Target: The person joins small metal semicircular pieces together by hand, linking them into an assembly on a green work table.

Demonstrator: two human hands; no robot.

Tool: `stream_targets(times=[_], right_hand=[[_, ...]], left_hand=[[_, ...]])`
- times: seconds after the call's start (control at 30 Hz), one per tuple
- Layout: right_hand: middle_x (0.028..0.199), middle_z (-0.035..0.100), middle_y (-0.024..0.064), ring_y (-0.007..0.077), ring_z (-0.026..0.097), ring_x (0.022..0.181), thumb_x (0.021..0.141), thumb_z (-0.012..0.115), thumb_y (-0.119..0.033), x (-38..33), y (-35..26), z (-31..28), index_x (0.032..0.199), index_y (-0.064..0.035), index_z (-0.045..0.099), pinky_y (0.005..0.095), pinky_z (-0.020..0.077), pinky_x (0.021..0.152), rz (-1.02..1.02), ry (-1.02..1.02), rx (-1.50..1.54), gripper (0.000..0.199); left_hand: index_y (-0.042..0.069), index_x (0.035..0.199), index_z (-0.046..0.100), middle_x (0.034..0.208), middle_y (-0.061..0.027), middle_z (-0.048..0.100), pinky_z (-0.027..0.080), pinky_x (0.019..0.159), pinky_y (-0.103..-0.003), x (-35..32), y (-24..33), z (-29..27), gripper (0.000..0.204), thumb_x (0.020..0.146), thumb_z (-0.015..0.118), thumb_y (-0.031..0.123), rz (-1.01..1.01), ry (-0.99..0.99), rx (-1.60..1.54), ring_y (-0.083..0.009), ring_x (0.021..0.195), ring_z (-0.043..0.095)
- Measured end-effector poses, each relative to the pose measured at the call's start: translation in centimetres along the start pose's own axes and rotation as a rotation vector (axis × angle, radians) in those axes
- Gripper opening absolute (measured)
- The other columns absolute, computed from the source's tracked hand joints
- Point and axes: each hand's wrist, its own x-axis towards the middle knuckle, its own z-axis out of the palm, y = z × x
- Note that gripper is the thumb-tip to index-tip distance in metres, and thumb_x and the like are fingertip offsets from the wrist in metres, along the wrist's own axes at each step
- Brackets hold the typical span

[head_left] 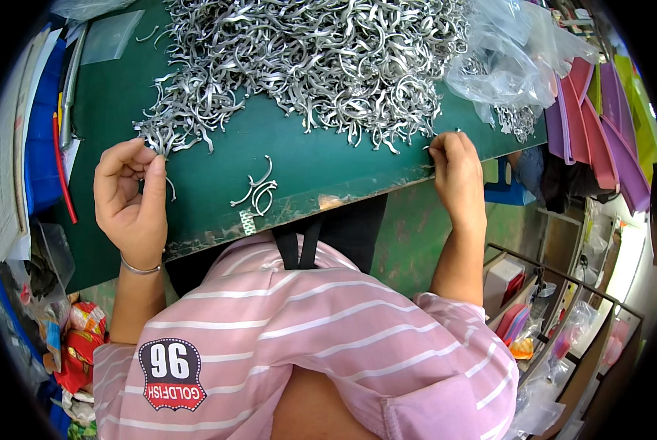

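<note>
A big heap of curved silver metal clips (306, 59) covers the far part of the green table (218, 139). My left hand (130, 194) is at the heap's near left edge, thumb and forefinger pinched on a thin metal clip (169, 183). My right hand (457, 172) rests at the table's front right edge, fingertips closed on another small metal clip (430, 147) that barely shows. A few sorted clips (255, 192) lie between the hands near the front edge.
Clear plastic bags (512, 51) with more clips sit at the right back. Purple and pink folders (600, 125) stand to the right. A blue bin (42, 132) and red-handled tool (63, 169) lie at the left. Wire racks (556, 308) stand at the lower right.
</note>
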Motion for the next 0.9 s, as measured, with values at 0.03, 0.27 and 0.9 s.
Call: stream_targets(times=[0.03,0.27,0.9], right_hand=[[0.081,0.058,0.0153,0.0353,0.057,0.077,0.078,0.064,0.005,-0.1,-0.2,-0.2,0.086,0.0003,0.057,0.0417,0.0470,0.069,0.033,-0.027,0.005,0.012],[0.084,0.063,0.0109,0.0282,0.061,0.077,0.071,0.069,0.010,0.4,-1.4,0.4,0.082,-0.0030,0.055,0.0339,0.0492,0.069,-0.208,0.254,0.216,0.022],[0.091,0.067,0.0119,0.0257,0.064,0.085,0.076,0.067,0.010,8.3,-4.8,-0.5,0.088,0.0009,0.064,0.0324,0.0494,0.077,-0.355,0.552,0.153,0.015]], left_hand=[[-0.004,0.114,0.056,0.100,-0.0070,0.058,0.047,0.077,-0.022,0.0,0.0,0.0,0.032,0.084,0.063,-0.011,-0.001,0.001,0.003,-0.0104,0.086,0.056],[-0.004,0.111,0.056,0.101,-0.0077,0.057,0.046,0.074,-0.022,0.1,0.1,0.1,0.029,0.084,0.062,-0.012,0.023,-0.004,0.019,-0.0104,0.085,0.055],[-0.003,0.101,0.060,0.099,-0.0083,0.055,0.044,0.073,-0.022,1.2,0.9,0.5,0.021,0.082,0.062,-0.012,0.119,0.055,0.192,-0.0116,0.083,0.054]])
